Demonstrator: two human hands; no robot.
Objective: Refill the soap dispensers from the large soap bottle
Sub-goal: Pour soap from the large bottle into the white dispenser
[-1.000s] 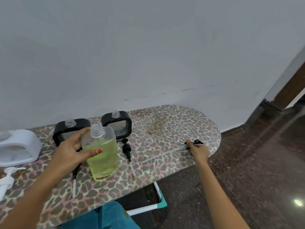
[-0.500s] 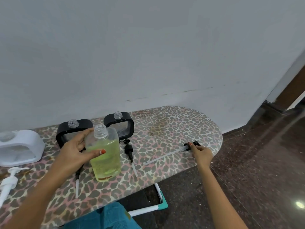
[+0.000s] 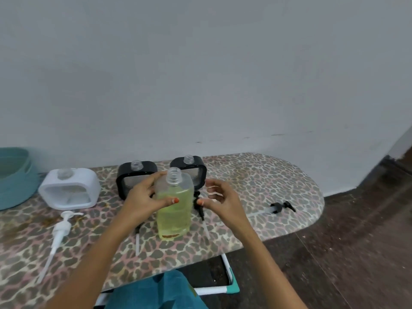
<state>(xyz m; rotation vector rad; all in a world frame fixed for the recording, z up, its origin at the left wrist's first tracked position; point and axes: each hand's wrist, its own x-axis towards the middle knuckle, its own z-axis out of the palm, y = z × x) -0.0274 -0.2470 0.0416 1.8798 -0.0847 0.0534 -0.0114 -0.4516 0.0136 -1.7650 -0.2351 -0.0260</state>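
The uncapped large soap bottle is held upright on the desk by the left hand, just before the two open black dispensers, so pouring seems next, calling for a lift and tilt over a neck. The right hand, earlier at the black pump near the desk's end, has been brought beside the bottle, open and apparently empty.

Left hand grips big soap bottle, upright on leopard-print board, cap off. Right hand hovers just right of it, fingers spread. Two black dispensers behind, white dispenser far left.
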